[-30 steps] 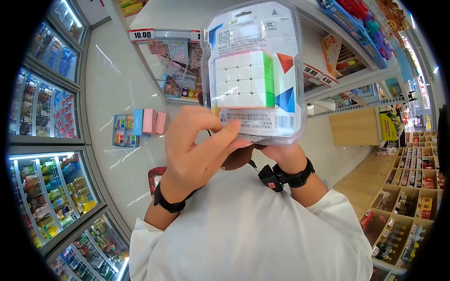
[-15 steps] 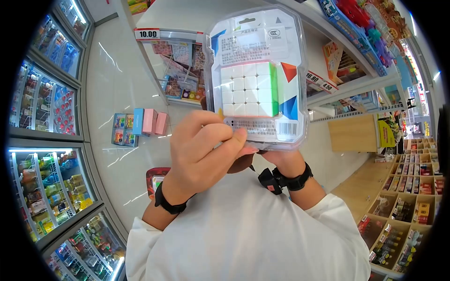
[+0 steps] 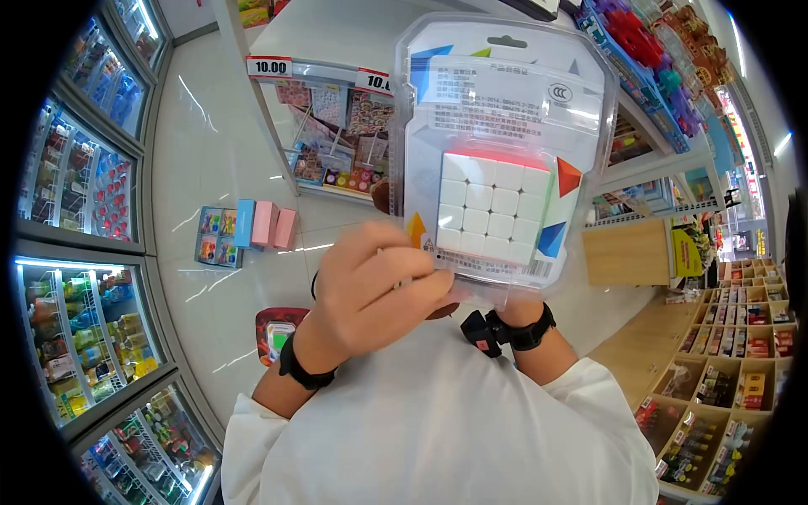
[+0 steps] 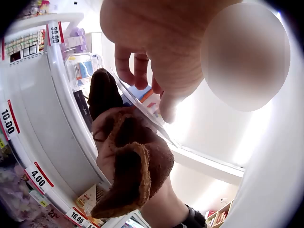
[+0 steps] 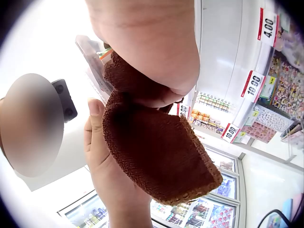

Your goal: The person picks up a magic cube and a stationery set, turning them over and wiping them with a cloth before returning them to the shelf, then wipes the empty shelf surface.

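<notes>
A clear blister pack (image 3: 513,109) with a white-faced 4x4 puzzle cube (image 3: 492,210) inside stands tilted before my chest, its printed card toward me. My left hand (image 3: 370,290) bends its fingers at the lower left edge, thumb and index finger pinching there. My right hand (image 4: 107,161) supports the pack from behind, mostly hidden in the head view. That same hand grips a brown cloth piece (image 5: 152,147) with fuzzy tan edging, which also shows in the left wrist view with flaps sticking out at both ends. The cloth's kind does not show.
White shelving with price tags (image 3: 269,66) and packaged goods rises beyond the pack. Glass-door coolers (image 3: 84,328) line the left side. Pink boxes (image 3: 273,225) sit left of my arm, with a red container (image 3: 278,335) below. Wooden compartments (image 3: 715,362) of small goods are at right.
The pack has come lower and to the right, looks larger, and has turned so the cube's green side is barely seen. My left hand has moved right and down with it.
</notes>
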`<state>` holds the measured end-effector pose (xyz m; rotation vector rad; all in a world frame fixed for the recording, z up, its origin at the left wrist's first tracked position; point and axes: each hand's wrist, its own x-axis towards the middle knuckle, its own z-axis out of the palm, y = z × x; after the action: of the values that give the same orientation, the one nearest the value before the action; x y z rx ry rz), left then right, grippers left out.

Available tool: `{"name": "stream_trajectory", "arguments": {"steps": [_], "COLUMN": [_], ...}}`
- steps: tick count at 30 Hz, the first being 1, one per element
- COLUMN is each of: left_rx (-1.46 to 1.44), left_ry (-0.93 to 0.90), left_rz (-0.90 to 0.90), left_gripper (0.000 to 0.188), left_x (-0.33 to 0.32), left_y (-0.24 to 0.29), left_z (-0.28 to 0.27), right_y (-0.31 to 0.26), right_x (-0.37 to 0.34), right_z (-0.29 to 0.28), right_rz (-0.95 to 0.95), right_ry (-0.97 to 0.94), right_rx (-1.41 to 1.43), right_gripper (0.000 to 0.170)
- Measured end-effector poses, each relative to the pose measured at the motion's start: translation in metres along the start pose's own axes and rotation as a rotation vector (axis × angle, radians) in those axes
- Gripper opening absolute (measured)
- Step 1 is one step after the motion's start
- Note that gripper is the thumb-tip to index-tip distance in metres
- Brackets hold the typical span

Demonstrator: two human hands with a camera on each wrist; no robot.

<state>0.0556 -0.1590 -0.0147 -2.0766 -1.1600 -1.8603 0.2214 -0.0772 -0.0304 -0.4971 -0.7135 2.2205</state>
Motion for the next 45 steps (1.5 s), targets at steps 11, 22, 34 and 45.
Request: {"name": "stream_trajectory", "arguments": {"steps": [11, 22, 34, 45], "left_rx": [-0.008, 0.011, 0.016, 0.031], "left_ry": [-0.027, 0.003, -0.01, -0.031], "left_rz": [0.174, 0.174, 0.182, 0.088], "left_gripper": [0.024, 0.021, 0.02, 0.032], "left_x": [0.001, 0.0, -0.002, 0.0], "left_y": [-0.002, -0.006, -0.008, -0.003], "left_z": [-0.001, 0.002, 0.004, 0.004], "right_y": [0.002, 0.001, 0.002, 0.004], "right_x": [-0.001, -0.004, -0.007, -0.008], "right_z": [0.003, 0.004, 0.008, 0.012], "right_rz": [-0.015, -0.026, -0.052, -0.081], "right_ry": [0.024, 0.043, 0.073, 0.101], "right_rx": [-0.04, -0.036, -0.047, -0.064], "right_gripper": [0.05, 0.05, 0.05, 0.051]}}
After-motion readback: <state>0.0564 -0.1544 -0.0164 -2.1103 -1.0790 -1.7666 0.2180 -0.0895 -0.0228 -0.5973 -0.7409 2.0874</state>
